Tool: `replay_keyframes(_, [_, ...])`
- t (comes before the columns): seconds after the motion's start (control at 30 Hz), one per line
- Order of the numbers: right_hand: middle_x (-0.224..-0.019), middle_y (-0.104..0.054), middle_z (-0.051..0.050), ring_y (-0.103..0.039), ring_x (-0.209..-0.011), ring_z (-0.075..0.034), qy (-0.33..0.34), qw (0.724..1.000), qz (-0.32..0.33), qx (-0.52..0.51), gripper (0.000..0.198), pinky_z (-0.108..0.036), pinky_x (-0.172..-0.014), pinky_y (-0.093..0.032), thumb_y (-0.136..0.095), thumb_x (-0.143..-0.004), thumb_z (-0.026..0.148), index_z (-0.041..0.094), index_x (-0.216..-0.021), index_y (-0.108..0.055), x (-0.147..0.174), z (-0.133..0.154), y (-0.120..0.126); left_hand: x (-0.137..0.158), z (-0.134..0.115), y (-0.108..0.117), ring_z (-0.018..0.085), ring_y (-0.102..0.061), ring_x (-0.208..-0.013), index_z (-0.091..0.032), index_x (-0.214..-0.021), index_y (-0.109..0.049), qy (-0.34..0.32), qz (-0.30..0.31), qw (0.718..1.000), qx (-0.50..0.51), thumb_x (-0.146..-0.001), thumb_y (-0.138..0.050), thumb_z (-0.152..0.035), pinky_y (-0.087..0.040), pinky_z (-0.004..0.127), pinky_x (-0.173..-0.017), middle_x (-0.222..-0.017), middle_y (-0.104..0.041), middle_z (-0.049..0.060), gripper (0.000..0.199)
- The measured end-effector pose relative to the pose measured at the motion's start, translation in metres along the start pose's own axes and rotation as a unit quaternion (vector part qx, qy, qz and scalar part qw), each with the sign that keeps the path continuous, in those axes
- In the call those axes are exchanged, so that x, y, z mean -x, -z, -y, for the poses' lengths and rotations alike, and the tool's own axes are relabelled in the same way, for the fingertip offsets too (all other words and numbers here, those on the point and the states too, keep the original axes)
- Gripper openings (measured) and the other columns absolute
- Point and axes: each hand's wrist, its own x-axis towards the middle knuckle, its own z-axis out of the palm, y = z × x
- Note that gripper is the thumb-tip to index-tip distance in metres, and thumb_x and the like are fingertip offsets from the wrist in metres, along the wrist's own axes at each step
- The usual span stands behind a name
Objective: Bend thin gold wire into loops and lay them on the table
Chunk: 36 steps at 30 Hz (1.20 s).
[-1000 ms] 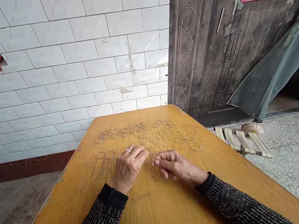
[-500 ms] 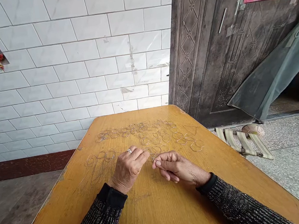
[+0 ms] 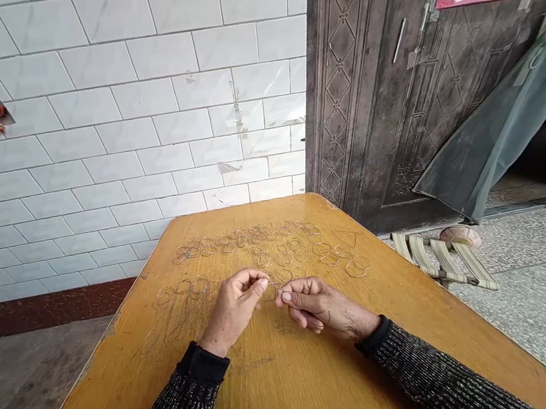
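Over the middle of the table, my left hand [image 3: 235, 309] pinches a thin wire [image 3: 272, 286] between thumb and forefinger. Close by on the right, my right hand [image 3: 322, 305] is closed in a pinch on the same wire, its lower fingers curled. Only a short stretch of wire shows in the small gap between the fingertips. Beyond the hands, thin wire loops [image 3: 358, 266] lie flat in rows on the table. Left of my left hand are more loops with long loose strands [image 3: 174, 318].
The worn yellow wooden table [image 3: 287, 390] reaches a white tiled wall [image 3: 108, 139]. A dark carved door [image 3: 364, 98] and a grey-green curtain [image 3: 492, 149] stand at the right. A low stool with striped webbing [image 3: 444, 259] sits on the floor beside the table.
My left hand has rolled over, so its thumb now shows and its fingertips sit nearer the right hand's. My right hand keeps its pinch almost in place. The view has shifted slightly.
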Motion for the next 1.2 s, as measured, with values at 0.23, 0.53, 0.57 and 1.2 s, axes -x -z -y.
replay_keyframes(0.23, [-0.043, -0.050, 0.007, -0.027, -0.027, -0.001, -0.002, 1.000, -0.001, 0.001, 0.029, -0.016, -0.030, -0.017, -0.057, -0.077, 0.041, 0.012, -0.078, -0.060, -0.001, 0.000, -0.002, 0.000, -0.002, -0.003, 0.008, -0.040, -0.049, -0.014, -0.075, -0.059, 0.082, 0.030, 0.992, 0.093, -0.078, -0.050, -0.040, -0.030, 0.018, -0.043, -0.066, -0.055, 0.001, 0.028])
replay_keyframes(0.53, [-0.043, -0.049, 0.008, -0.027, -0.028, -0.001, -0.003, 1.000, -0.002, 0.021, 0.029, -0.016, -0.030, -0.017, -0.056, -0.077, 0.041, 0.013, -0.078, -0.059, 0.001, 0.002, -0.002, 0.002, -0.007, -0.003, 0.008, -0.035, -0.048, -0.015, -0.063, -0.057, 0.078, 0.067, 0.992, 0.079, -0.078, -0.051, -0.039, -0.027, 0.020, -0.045, -0.058, -0.050, -0.002, 0.029])
replay_keyframes(0.57, [-0.043, -0.049, 0.008, -0.027, -0.028, -0.001, -0.003, 1.000, -0.001, 0.025, 0.029, -0.016, -0.030, -0.017, -0.056, -0.077, 0.041, 0.013, -0.078, -0.059, 0.001, 0.002, -0.002, 0.002, -0.007, -0.003, 0.009, -0.036, -0.049, -0.015, -0.063, -0.056, 0.072, 0.068, 0.992, 0.074, -0.078, -0.050, -0.039, -0.028, 0.020, -0.046, -0.057, -0.050, -0.002, 0.029])
replay_keyframes(1.2, [-0.045, -0.043, 0.008, -0.030, -0.035, -0.003, -0.006, 0.984, 0.004, 0.179, 0.028, -0.016, -0.034, -0.024, -0.057, -0.076, 0.042, 0.014, -0.080, -0.060, 0.003, -0.004, -0.006, -0.006, 0.010, 0.005, 0.004, -0.030, -0.044, -0.013, -0.060, -0.051, 0.152, -0.023, 0.960, 0.234, -0.065, -0.063, -0.040, -0.016, 0.019, -0.042, -0.054, -0.045, -0.004, 0.029])
